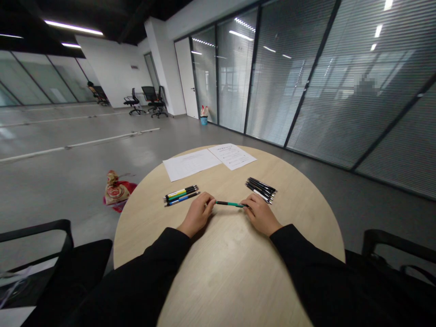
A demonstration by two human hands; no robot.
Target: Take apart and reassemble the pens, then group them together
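A green pen (230, 204) sat across the middle of the counter (231, 259) between the hands, its right end pinched under the fingers of the right hand (261, 215), while the fingertips of the left hand (197, 214) met its other end, though I could not tell whether they gripped it. Only this pen was in hand: a bundle of coloured pens (180, 195) lay just left of it, untouched, and a bunch of black pens (260, 190) lay to the right. Two sheets of paper (190, 164) lay at the far edge, and a red-and-tan sack (116, 188) sat on the floor left of the counter.
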